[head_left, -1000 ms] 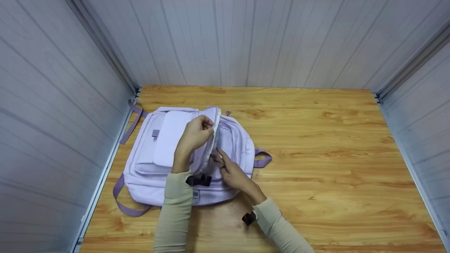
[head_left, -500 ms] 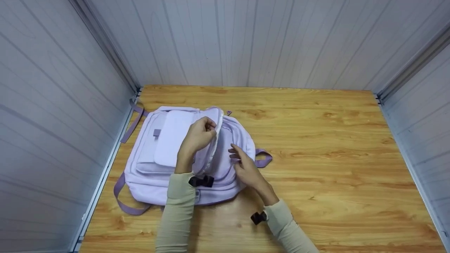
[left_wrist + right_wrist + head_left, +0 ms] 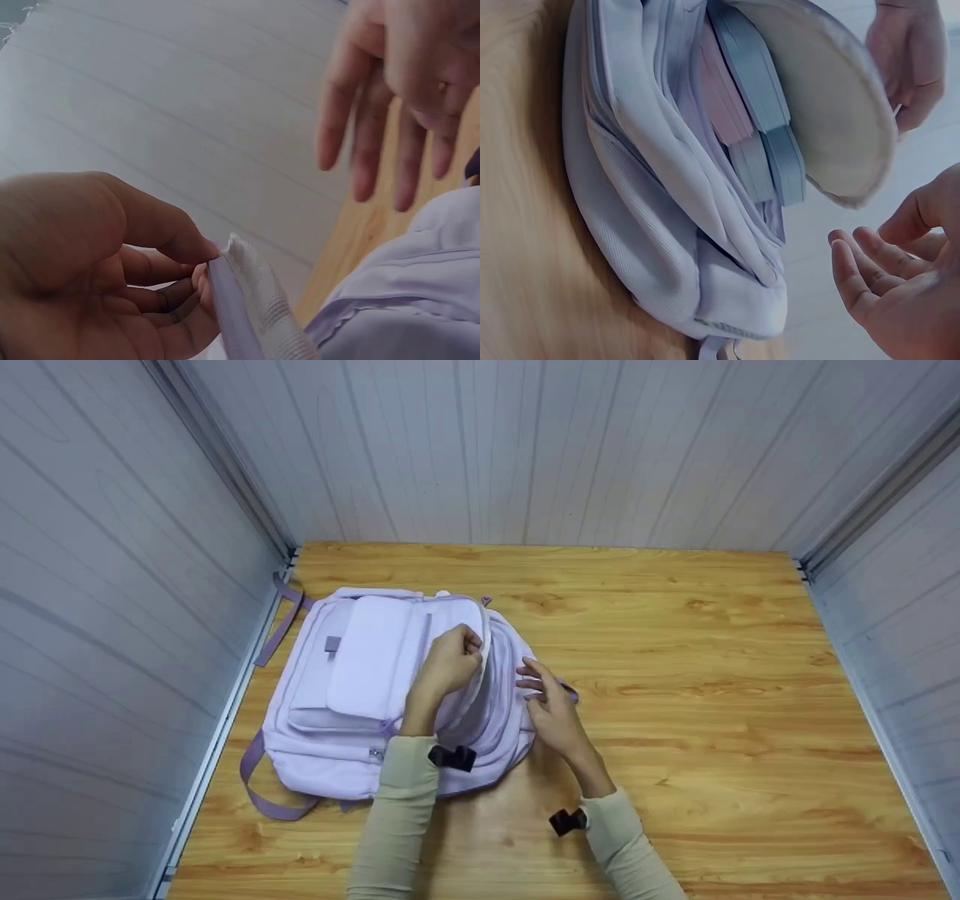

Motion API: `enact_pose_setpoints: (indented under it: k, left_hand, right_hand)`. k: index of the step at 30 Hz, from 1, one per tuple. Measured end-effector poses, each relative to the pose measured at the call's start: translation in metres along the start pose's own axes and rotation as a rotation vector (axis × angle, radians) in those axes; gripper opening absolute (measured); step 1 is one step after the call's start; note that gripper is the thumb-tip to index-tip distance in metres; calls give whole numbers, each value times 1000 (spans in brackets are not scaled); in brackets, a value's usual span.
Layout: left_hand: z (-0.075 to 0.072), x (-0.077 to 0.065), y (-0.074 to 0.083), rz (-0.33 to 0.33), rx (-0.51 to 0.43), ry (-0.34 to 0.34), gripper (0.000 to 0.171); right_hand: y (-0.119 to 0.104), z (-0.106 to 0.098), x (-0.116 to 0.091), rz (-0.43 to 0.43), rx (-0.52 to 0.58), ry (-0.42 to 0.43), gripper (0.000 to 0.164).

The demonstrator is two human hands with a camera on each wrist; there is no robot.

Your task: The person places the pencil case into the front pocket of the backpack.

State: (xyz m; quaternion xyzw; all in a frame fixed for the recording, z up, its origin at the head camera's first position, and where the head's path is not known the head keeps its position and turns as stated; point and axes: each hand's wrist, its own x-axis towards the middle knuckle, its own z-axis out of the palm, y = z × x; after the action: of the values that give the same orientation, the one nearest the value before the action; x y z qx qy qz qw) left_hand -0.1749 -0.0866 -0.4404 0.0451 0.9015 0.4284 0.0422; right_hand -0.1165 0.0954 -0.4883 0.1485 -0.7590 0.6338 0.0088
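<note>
A lavender backpack (image 3: 322, 772) lies on the wooden table, its front panel partly unzipped. My left hand (image 3: 448, 661) pinches the pale edge of that panel (image 3: 234, 315) between thumb and fingers, holding it raised. Under the lifted panel, the right wrist view shows several flat-sided cases in the pocket: a pink case (image 3: 724, 97), a blue-grey case (image 3: 754, 71), a smaller blue-grey case (image 3: 784, 165) and a pale case (image 3: 751, 169). Beside the bag's top end, my right hand (image 3: 556, 716) holds nothing, its fingers loosely bent.
Purple straps (image 3: 259, 787) spread over the table (image 3: 697, 697) to the left of the bag. Grey panelled walls (image 3: 525, 450) enclose the table at the back and both sides. A top handle loop (image 3: 571, 694) sits partly behind my right hand.
My right hand has drawn out of the pocket opening and moved right, to the bag's top end. My left hand has shifted right, bringing the panel edge over toward the opening.
</note>
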Motion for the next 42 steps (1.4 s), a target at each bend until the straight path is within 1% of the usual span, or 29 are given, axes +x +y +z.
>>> enact_pose_setpoints:
  k: [5,11,15,21,25,27,31,33,36,38,40,42]
  left_hand:
    - [15,0,-6,18,29,16,17]
    - [31,1,-8,39,156,45,12]
    - [40,-1,-8,47,232,66,9]
    - [51,-3,-10,79,339,93,10]
    - [54,-3,-13,85,360,103,15]
    - [54,-2,-14,77,360,88,17]
    - [55,-1,-17,56,360,61,19]
    - [55,0,-18,54,363,59,20]
    - [56,0,-19,63,368,79,20]
    - [57,1,-18,75,372,104,20]
    - [57,1,-18,78,370,133,19]
    - [58,2,-16,85,374,170,18]
  right_hand:
    - [2,-4,0,-14,-10,38,53]
    - [4,-8,-3,12,-1,47,53]
    - [4,-9,-5,16,4,54,53]
    - [5,-11,-6,19,3,66,53]
    - [6,-12,-6,20,-10,70,51]
    - [8,-13,-6,17,-12,74,51]
    - [23,-14,-3,5,8,91,52]
    - [32,-15,-1,13,18,102,53]
    - [41,-18,0,32,22,115,55]
    - [42,-20,0,39,-8,125,55]
    - [43,-22,0,30,-62,142,54]
    - [42,-25,1,15,-142,166,51]
